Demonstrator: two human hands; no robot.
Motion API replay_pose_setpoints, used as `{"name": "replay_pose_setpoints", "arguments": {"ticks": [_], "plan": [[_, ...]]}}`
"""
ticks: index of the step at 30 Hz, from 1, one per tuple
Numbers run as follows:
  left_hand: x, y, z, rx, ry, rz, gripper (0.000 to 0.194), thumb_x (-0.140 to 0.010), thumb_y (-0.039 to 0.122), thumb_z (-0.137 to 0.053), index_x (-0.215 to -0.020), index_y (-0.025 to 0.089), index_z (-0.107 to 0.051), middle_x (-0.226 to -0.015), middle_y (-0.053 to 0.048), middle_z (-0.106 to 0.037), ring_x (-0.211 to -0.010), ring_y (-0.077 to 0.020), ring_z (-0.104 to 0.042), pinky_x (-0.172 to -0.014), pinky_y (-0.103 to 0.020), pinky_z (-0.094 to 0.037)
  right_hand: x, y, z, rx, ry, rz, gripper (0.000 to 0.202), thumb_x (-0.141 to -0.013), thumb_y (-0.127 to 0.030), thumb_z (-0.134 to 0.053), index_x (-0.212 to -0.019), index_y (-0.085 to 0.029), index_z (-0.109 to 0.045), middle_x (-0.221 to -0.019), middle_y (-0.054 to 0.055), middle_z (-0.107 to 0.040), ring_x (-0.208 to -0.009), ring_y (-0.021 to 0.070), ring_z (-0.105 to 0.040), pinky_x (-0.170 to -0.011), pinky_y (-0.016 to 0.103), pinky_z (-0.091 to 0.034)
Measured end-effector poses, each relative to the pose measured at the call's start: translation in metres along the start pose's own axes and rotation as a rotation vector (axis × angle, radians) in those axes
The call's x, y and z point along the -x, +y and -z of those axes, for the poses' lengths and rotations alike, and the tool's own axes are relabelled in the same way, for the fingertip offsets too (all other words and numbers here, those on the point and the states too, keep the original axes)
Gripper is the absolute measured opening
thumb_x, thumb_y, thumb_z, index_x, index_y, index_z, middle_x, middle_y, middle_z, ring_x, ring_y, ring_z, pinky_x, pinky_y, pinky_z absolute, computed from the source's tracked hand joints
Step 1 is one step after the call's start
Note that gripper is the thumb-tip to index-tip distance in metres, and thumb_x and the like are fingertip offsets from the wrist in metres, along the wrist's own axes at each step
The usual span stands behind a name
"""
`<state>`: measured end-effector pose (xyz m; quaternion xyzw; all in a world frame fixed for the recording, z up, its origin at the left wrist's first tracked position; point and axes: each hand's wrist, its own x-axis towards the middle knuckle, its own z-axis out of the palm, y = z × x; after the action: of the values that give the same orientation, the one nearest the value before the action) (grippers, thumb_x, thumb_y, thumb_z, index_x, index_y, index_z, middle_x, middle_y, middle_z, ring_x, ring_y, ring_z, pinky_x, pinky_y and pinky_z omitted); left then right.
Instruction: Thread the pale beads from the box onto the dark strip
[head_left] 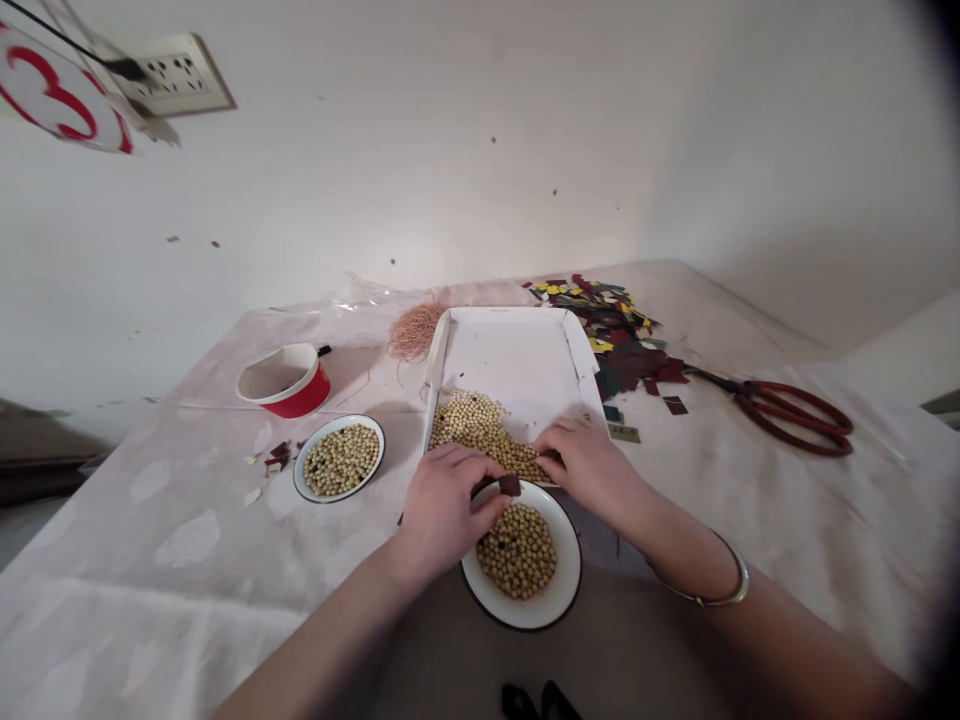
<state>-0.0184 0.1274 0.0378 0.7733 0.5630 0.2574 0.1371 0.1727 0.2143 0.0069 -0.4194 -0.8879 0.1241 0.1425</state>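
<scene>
My left hand (448, 505) pinches a small dark red piece (509, 485) between thumb and fingers, over the upper left rim of a white bowl (568, 560). That bowl holds pale round beads (517, 550) and stands at the near edge of the table. My right hand (581, 462) is at the near right of a white box lid (517, 350), fingertips pinched together at a pile of beads (472, 420); what they hold, if anything, is too small to name. The beads cover the lid's near left part.
A second bead bowl (300, 470) and a red and white paper cup (300, 397) stand left. Behind the lid's left side lies tangled pinkish thread (416, 331). Coloured scraps (630, 365) and red-handled scissors (795, 415) lie right. A wall (450, 150) rises behind the table.
</scene>
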Motion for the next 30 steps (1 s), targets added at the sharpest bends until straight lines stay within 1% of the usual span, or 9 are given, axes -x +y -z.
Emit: {"name": "replay_pose_setpoints", "arguments": {"ticks": [4, 8, 11, 15, 18, 21, 24, 27, 30], "plan": [[0.000, 0.000, 0.000, -0.012, 0.004, 0.003, 0.014, -0.071, 0.020, -0.069, -0.084, 0.023, -0.065, -0.083, 0.002, -0.066, -0.083, -0.0169, -0.057, -0.076, -0.030, -0.041, 0.000, 0.002, 0.000, -0.027, -0.001, 0.007, 0.011, -0.077, -0.012, -0.056, -0.070, -0.019, -0.060, -0.075, 0.003, -0.059, -0.077, 0.0176, -0.054, -0.069, 0.030, -0.037], [0.000, 0.000, -0.001, -0.020, 0.002, 0.003, 0.013, -0.072, 0.021, -0.068, -0.085, 0.023, -0.065, -0.084, 0.001, -0.067, -0.083, -0.0169, -0.057, -0.075, -0.030, -0.041, 0.000, 0.000, 0.003, -0.078, 0.025, -0.022, 0.010, -0.080, -0.015, -0.055, -0.071, -0.019, -0.059, -0.076, 0.004, -0.059, -0.076, 0.0173, -0.054, -0.068, 0.030, -0.037], [0.000, 0.000, -0.001, -0.022, 0.008, -0.004, 0.013, -0.073, 0.021, -0.067, -0.086, 0.023, -0.065, -0.085, 0.001, -0.067, -0.084, -0.0172, -0.057, -0.077, -0.030, -0.042, 0.001, -0.008, 0.009, -0.199, 0.096, -0.043, 0.009, -0.081, -0.016, -0.054, -0.074, -0.020, -0.058, -0.079, 0.003, -0.059, -0.077, 0.0170, -0.054, -0.069, 0.030, -0.039], [0.000, -0.001, -0.001, -0.030, -0.001, -0.014, 0.014, -0.074, 0.023, -0.067, -0.087, 0.022, -0.064, -0.087, 0.000, -0.067, -0.085, -0.0181, -0.057, -0.078, -0.031, -0.042, 0.005, -0.025, 0.014, -0.392, 0.180, 0.040, 0.006, -0.081, -0.014, -0.054, -0.080, -0.020, -0.055, -0.080, 0.001, -0.058, -0.078, 0.0150, -0.053, -0.070, 0.028, -0.041], [0.001, -0.002, -0.002, -0.043, 0.007, -0.022, 0.014, -0.074, 0.025, -0.067, -0.087, 0.021, -0.064, -0.086, -0.001, -0.066, -0.084, -0.0183, -0.058, -0.078, -0.032, -0.042, 0.008, -0.036, 0.012, -0.434, 0.150, 0.139, 0.007, -0.080, -0.014, -0.056, -0.077, -0.020, -0.054, -0.076, -0.001, -0.057, -0.077, 0.0143, -0.053, -0.070, 0.028, -0.041], [0.001, -0.003, -0.003, -0.063, 0.009, -0.027, 0.015, -0.075, 0.027, -0.066, -0.088, 0.020, -0.063, -0.086, -0.002, -0.066, -0.084, -0.0188, -0.058, -0.077, -0.032, -0.042, 0.009, -0.040, 0.007, -0.451, 0.094, 0.233, 0.010, -0.079, -0.013, -0.059, -0.073, -0.020, -0.055, -0.078, 0.000, -0.057, -0.082, 0.0148, -0.052, -0.075, 0.029, -0.040], [0.001, -0.004, -0.003, -0.066, 0.004, -0.030, 0.015, -0.076, 0.028, -0.065, -0.088, 0.020, -0.063, -0.087, -0.002, -0.066, -0.084, -0.0189, -0.057, -0.078, -0.032, -0.042, 0.007, -0.039, 0.004, -0.439, 0.092, 0.228, 0.011, -0.078, -0.013, -0.061, -0.070, -0.020, -0.056, -0.082, 0.001, -0.056, -0.085, 0.0158, -0.052, -0.077, 0.030, -0.041], [0.002, -0.005, -0.004, -0.061, 0.008, -0.028, 0.016, -0.075, 0.028, -0.066, -0.089, 0.020, -0.063, -0.088, -0.002, -0.066, -0.084, -0.0190, -0.057, -0.077, -0.032, -0.042, 0.006, -0.037, 0.006, -0.397, 0.087, 0.188, 0.011, -0.078, -0.015, -0.061, -0.070, -0.020, -0.056, -0.081, 0.002, -0.056, -0.086, 0.0173, -0.052, -0.076, 0.032, -0.041], [0.002, -0.006, -0.004, -0.054, 0.010, -0.032, 0.017, -0.074, 0.028, -0.066, -0.090, 0.021, -0.063, -0.087, -0.002, -0.066, -0.084, -0.0187, -0.057, -0.077, -0.032, -0.042, 0.007, -0.039, 0.008, -0.359, 0.083, 0.183, 0.011, -0.078, -0.015, -0.061, -0.070, -0.020, -0.056, -0.080, 0.002, -0.056, -0.085, 0.0175, -0.051, -0.076, 0.032, -0.041]]}}
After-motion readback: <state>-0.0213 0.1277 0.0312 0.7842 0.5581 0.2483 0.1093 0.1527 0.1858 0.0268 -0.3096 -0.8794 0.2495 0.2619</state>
